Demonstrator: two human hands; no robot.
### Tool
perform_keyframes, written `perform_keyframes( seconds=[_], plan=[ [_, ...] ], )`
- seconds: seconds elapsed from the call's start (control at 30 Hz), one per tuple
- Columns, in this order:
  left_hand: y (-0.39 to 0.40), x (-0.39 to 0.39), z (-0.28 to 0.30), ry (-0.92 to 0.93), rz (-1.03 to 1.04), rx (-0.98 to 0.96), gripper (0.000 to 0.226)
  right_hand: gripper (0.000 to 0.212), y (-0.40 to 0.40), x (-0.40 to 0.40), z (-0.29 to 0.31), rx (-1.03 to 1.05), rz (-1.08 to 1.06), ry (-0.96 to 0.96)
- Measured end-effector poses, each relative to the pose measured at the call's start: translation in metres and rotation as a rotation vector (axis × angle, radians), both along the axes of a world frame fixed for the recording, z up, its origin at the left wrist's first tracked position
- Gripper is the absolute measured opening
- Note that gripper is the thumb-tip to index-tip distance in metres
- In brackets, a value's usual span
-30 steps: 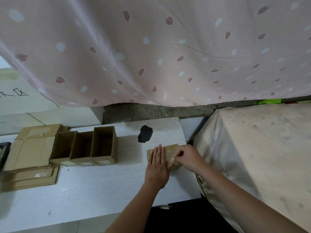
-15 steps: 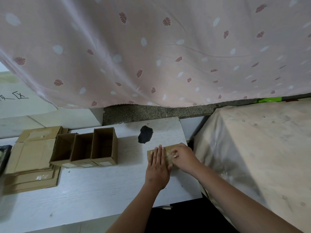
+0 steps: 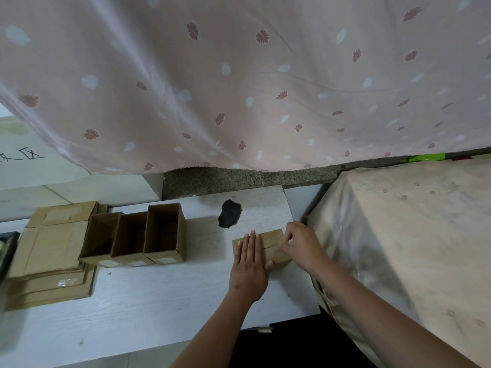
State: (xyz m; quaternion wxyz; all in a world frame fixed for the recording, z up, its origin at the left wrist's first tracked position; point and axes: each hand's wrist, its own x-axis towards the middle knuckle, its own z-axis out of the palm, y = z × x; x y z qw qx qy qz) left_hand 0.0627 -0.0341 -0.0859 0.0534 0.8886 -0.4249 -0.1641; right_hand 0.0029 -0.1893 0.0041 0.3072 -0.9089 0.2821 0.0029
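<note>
The small cardboard box [image 3: 273, 244] lay near the right end of the white table [image 3: 159, 301], just in front of a black patch [image 3: 229, 213]. The left hand [image 3: 249, 265] rested flat on the box top, fingers [image 3: 252, 241] straight and pressed together. The right hand [image 3: 303, 245] sat at the box's right edge, fingers [image 3: 288, 238] curled against the top; whether they pinched anything could not be determined. Three open boxes [image 3: 132, 237] stood in a row well to the left, beside a stack of flattened cardboard [image 3: 50, 251].
</note>
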Motion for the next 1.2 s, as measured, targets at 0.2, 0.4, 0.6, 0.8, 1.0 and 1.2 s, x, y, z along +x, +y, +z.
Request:
perform_keyframes(
  seconds=[0.2,0.4,0.6,0.8,1.0,1.2],
  plan=[
    [-0.001,0.001,-0.001,-0.021,0.005,0.024,0.074,0.029,-0.026,-0.012,-0.002,0.054,-0.140,0.001],
    [-0.001,0.000,0.001,-0.026,0.001,0.026,0.077,0.025,-0.017,-0.014,-0.005,0.117,-0.003,0.016],
    [-0.001,-0.001,0.002,-0.020,0.002,0.018,0.077,0.027,-0.007,-0.009,-0.007,0.214,-0.073,0.146],
    [0.000,0.000,0.003,0.002,0.009,-0.019,0.076,0.017,0.000,-0.006,-0.008,0.102,-0.001,0.145],
    [0.000,0.000,0.001,-0.012,-0.003,0.013,0.074,0.038,0.004,0.002,-0.009,0.159,0.057,0.169],
    [0.000,0.000,0.001,-0.017,-0.003,0.018,0.075,0.013,0.002,0.003,-0.012,0.137,0.007,0.186]
  ],
)
